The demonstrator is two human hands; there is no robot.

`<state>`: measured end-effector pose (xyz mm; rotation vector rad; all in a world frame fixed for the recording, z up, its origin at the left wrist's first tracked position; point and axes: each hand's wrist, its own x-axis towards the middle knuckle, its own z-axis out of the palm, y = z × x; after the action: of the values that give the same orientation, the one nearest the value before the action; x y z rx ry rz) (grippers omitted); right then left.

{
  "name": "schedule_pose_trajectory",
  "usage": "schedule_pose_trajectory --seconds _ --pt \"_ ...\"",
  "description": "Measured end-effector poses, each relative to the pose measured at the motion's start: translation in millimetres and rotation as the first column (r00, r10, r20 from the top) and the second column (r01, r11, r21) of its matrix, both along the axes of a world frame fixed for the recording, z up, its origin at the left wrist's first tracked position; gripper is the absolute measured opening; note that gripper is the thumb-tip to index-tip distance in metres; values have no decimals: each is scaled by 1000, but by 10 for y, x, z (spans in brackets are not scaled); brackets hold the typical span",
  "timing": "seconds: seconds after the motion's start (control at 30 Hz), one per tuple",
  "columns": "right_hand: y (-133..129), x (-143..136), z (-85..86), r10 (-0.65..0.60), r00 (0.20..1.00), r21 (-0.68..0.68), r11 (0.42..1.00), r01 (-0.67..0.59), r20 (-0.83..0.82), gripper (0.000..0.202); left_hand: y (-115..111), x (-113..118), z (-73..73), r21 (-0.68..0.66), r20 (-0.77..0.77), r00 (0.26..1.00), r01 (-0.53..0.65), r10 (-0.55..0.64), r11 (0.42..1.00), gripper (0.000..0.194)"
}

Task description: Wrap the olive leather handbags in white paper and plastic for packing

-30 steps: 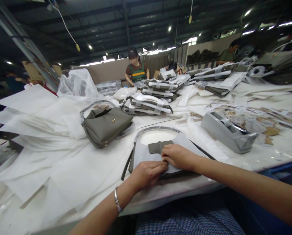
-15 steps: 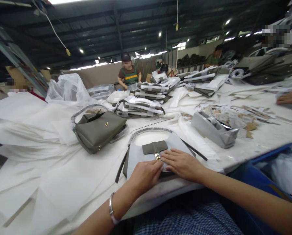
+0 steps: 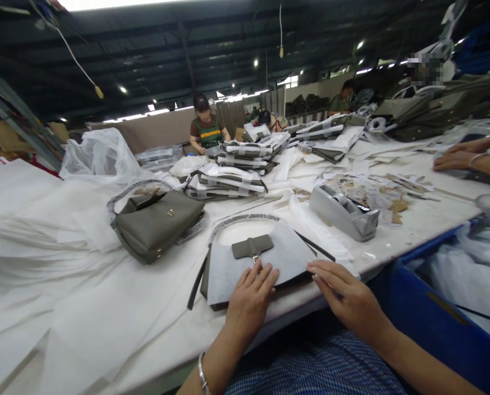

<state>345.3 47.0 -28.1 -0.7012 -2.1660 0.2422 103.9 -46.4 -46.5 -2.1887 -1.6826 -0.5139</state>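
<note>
A handbag lies flat in front of me, its front covered by a sheet of white paper (image 3: 224, 277). Its wrapped handle (image 3: 245, 219) curves away at the far side. A dark olive flap with a metal clasp (image 3: 252, 247) rests over the paper. My left hand (image 3: 251, 293) presses flat on the paper just below the clasp, fingers stretched out. At the bag's right edge is my right hand (image 3: 347, 291), fingers extended, with nothing visible in it. To the left rests another olive handbag (image 3: 163, 222), its handle wrapped in plastic.
Sheets of white paper (image 3: 64, 307) cover the left side. A grey tape dispenser (image 3: 343, 214) stands to the right. Wrapped bags (image 3: 228, 184) are piled behind. A blue bin (image 3: 426, 312) of plastic is at lower right. A co-worker's hands (image 3: 459, 156) rest at far right.
My right hand has moved off the clasp area to the bag's right edge. My left hand has flattened out over the paper below the clasp. The view has shifted a little to the right.
</note>
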Motion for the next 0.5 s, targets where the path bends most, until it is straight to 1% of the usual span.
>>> schedule_pose_trajectory --seconds 0.03,0.07,0.1,0.13,0.17,0.2,0.23,0.27,0.3,0.33,0.4,0.43,0.47,0.5 --pt "-56 51 0 -69 998 -93 993 68 -10 28 6 -1 5 -3 4 1000 0 0 1000 41" --pt "-100 87 -1 -121 993 -203 972 118 0 30 11 -2 10 -4 9 1000 -1 1 1000 42" --pt "-131 109 -5 -153 988 -328 933 150 16 35 16 -4 14 -6 14 1000 -2 2 1000 42" --pt "-147 119 -12 -163 986 -466 871 158 29 42 19 -7 18 -7 18 1000 -2 2 1000 42" --pt "-149 120 -20 -159 987 -601 786 144 28 50 21 -9 22 -10 20 1000 -1 1 1000 42" --pt "-141 115 -28 -148 989 -718 687 110 10 58 21 -11 26 -13 19 1000 1 -1 1000 42" --pt "-128 104 -33 -137 990 -808 586 60 -26 68 20 -13 31 -16 18 1000 3 -3 1000 42" --pt "-114 91 -33 -135 988 -868 496 3 -74 77 17 -14 37 -21 16 1000 7 -6 1000 42" --pt "-105 76 -27 -145 981 -905 423 -54 -127 87 12 -14 43 -29 15 1000 11 -10 1000 43" --pt "-105 60 -13 -164 970 -924 366 -109 -180 94 7 -15 47 -37 13 1000 14 -14 999 44" --pt "-140 19 28 -215 935 -933 290 -215 -282 103 -4 -20 49 -55 14 1000 19 -18 998 51" --pt "-171 -8 52 -239 913 -927 268 -263 -329 103 -7 -26 46 -61 18 1000 17 -16 998 55" --pt "-207 -40 76 -258 891 -915 261 -307 -372 102 -7 -34 39 -62 25 1000 11 -9 998 60" --pt "-240 -79 96 -269 871 -901 266 -344 -412 100 -4 -44 31 -58 35 999 3 -1 998 64"
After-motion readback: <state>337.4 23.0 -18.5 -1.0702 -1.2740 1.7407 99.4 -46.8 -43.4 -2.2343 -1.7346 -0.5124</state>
